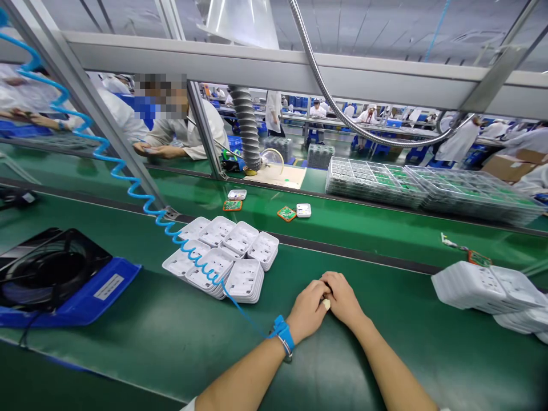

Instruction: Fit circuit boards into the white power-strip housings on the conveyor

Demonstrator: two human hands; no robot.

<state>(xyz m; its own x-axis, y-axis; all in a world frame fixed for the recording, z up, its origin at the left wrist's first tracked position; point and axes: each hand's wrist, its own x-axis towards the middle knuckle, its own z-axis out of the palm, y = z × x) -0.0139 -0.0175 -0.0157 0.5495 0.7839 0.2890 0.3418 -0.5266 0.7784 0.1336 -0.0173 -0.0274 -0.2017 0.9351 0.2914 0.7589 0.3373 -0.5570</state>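
Observation:
My left hand point(309, 310), with a blue strap point(282, 332) on its wrist, lies on the green bench with its fingers curled in. Against it rests my right hand point(341, 299), its fingers bent and meeting those of the left. A small pale yellow spot point(327, 304) shows at my left fingertips; what it is I cannot make out. Whatever else lies between the hands is hidden. To the left of them stand stacks of white plastic housings point(244, 279). Beyond my hands, a green circuit board with orange edges point(286, 213) lies beside a single white housing point(303, 210).
A blue coiled cord point(149, 200) hangs across the left side. A black fan point(60, 274) sits on a blue tray at left. More white housings point(475, 285) are stacked at right, clear trays point(372, 180) behind. A person point(188, 131) sits across the line.

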